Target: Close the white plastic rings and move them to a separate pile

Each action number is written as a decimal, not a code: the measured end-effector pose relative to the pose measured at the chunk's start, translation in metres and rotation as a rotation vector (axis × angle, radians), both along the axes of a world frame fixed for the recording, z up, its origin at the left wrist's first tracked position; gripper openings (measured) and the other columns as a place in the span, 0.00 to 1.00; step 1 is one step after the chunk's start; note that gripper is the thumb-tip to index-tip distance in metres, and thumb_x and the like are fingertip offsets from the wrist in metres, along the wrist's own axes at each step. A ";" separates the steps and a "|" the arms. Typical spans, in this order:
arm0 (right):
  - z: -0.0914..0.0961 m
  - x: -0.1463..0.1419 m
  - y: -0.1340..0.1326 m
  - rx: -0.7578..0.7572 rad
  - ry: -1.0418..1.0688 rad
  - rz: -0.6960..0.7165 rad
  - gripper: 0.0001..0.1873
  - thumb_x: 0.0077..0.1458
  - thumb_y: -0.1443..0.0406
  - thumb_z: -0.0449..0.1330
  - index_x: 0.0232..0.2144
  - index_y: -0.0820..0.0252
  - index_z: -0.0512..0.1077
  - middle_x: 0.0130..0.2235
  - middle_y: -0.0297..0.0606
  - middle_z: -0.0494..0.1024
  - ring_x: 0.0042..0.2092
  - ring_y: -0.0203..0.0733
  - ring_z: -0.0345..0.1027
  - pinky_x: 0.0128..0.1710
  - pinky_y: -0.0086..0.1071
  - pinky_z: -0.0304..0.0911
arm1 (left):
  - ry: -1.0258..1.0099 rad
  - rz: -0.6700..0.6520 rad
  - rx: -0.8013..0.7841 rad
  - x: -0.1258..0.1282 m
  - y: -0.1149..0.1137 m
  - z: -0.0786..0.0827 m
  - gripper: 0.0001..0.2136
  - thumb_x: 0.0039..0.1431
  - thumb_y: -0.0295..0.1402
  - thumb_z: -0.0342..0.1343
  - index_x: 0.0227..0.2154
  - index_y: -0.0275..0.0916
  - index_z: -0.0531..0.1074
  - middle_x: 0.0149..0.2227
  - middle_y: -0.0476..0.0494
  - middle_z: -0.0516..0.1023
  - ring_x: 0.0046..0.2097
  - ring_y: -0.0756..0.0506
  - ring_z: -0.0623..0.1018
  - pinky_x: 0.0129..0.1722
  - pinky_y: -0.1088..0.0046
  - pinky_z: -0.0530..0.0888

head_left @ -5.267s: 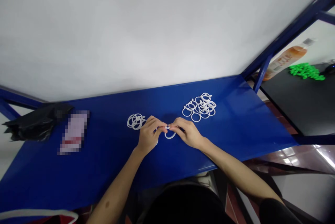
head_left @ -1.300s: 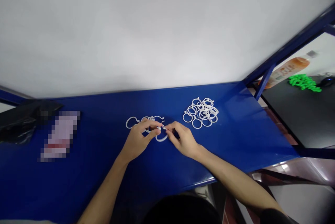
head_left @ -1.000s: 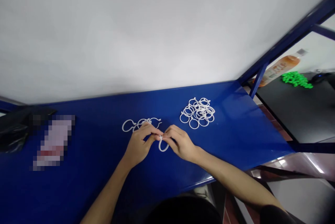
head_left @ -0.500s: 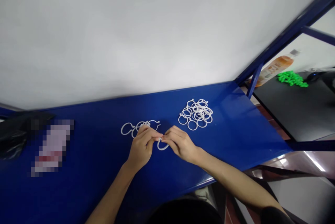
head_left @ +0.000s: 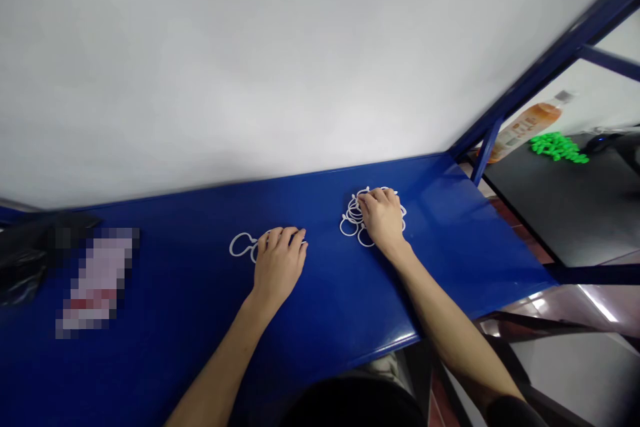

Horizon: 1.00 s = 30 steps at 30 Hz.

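Two groups of thin white plastic rings lie on the blue tabletop. My left hand rests palm down over the left group, fingers slightly apart, and hides most of it. One white ring with a gap in its loop shows to the left of that hand. At the right group, my right hand is bent over the pile, its thumb and fingertips closed around a white ring at the pile's left side. Several other rings, such as a lower ring, stick out around this hand.
A pale wall rises behind the table. At the left lie a black plastic bag and a blurred-out pale packet. Beyond the blue frame at right, a bottle and green pieces sit on a dark table.
My hands were together at a single ring in the middle. They have parted: the right moved up and right to the right pile, the left moved slightly over the left group.
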State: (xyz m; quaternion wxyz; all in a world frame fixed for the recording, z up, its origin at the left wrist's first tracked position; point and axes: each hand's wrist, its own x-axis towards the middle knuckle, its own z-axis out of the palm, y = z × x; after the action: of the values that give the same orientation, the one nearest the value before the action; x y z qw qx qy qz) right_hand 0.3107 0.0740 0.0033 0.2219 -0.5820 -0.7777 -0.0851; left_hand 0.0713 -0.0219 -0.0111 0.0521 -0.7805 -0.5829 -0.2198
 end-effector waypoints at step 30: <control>-0.003 -0.047 -0.068 -0.214 0.536 0.593 0.12 0.69 0.66 0.53 0.50 0.59 0.72 0.42 0.42 0.80 0.43 0.41 0.76 0.44 0.36 0.73 | -0.258 -0.063 -0.060 -0.011 -0.009 0.009 0.19 0.57 0.39 0.66 0.50 0.42 0.73 0.48 0.42 0.80 0.49 0.38 0.75 0.49 0.58 0.70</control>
State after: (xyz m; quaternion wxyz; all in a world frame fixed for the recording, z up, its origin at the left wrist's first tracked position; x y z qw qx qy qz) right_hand 0.2642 0.0062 0.0008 0.3697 -0.3539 -0.8309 0.2186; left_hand 0.0604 -0.0311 -0.0025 -0.0536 -0.7649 -0.5664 -0.3020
